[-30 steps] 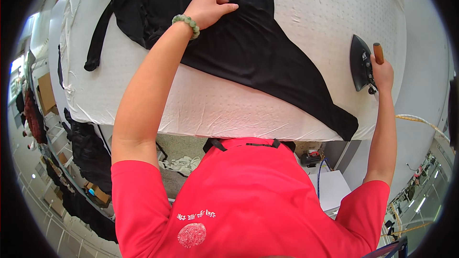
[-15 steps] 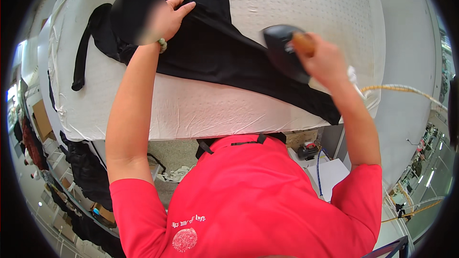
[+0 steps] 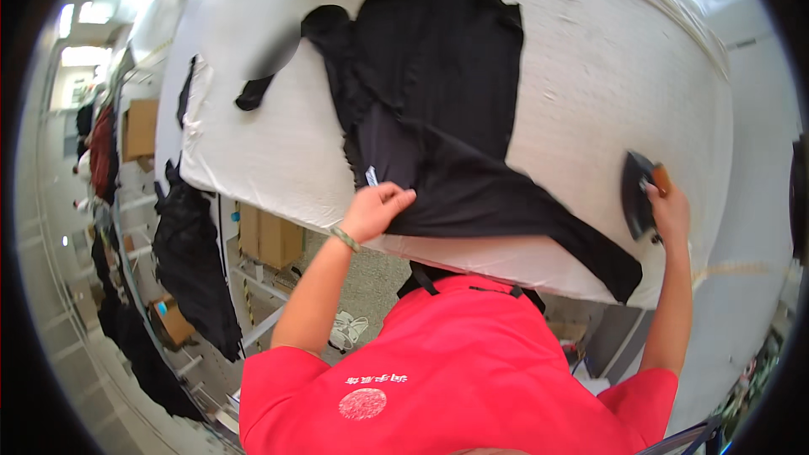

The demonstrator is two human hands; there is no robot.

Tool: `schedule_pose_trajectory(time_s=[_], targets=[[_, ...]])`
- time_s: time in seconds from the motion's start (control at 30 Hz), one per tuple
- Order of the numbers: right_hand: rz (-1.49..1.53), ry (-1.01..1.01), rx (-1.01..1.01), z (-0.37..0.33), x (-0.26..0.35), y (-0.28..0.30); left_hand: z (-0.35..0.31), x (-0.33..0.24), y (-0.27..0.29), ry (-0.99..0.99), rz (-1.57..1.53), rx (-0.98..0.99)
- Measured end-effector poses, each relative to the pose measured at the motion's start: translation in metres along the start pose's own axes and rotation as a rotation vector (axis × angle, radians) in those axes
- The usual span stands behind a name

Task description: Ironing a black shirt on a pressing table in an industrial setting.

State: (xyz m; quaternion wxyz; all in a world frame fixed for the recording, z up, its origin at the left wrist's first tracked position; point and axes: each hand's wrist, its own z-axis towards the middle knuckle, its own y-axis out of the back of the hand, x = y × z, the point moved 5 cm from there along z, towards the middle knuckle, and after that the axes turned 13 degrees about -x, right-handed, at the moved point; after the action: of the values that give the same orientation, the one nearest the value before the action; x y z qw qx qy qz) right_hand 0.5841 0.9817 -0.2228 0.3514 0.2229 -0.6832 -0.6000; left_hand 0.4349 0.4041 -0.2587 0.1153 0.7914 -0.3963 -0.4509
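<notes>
A black long-sleeved garment lies spread over a padded white table, with one sleeve stretched toward the near right edge and the other out to the left. My left hand, with a beaded bracelet at the wrist, pinches the garment's near left edge beside a small white label. Beyond the end of the right sleeve, my right hand grips the orange-brown handle of a dark iron. The iron is over the right part of the table, apart from the garment.
A pale hose runs off to the right from near my right wrist. Black garments hang at the left of the table. Cardboard boxes stand under and beside it, and white shoes are on the floor.
The iron has moved off the sleeve to the right. My left hand has come nearer, from the upper part of the garment to its near edge. The view has shifted, showing more of the garment.
</notes>
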Motion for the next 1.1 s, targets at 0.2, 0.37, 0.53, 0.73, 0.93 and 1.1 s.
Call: schedule_pose_trajectory(time_s=[0.2,0.37,0.53,0.73,0.93,1.1], targets=[[-0.025,-0.162,-0.086,0.029,-0.092,0.003,0.017,0.074,0.014,-0.054,-0.249,-0.764],[-0.052,-0.205,-0.135,0.046,-0.09,0.002,0.101,0.115,0.052,0.209,-0.297,-0.787],[-0.119,-0.202,-0.176,0.045,-0.094,0.011,0.056,-0.123,0.011,-0.41,-0.108,-0.911],[-0.19,0.214,-0.492,0.054,-0.049,0.027,-0.136,-0.191,-0.143,-1.228,0.247,-0.011],[0.694,0.675,-0.116,-0.032,0.202,0.047,-0.181,-0.144,-0.124,-1.124,0.139,-0.388],[0.849,0.671,0.075,-0.053,0.333,-0.077,-0.217,-0.131,-0.113,-0.824,0.21,-0.487]])
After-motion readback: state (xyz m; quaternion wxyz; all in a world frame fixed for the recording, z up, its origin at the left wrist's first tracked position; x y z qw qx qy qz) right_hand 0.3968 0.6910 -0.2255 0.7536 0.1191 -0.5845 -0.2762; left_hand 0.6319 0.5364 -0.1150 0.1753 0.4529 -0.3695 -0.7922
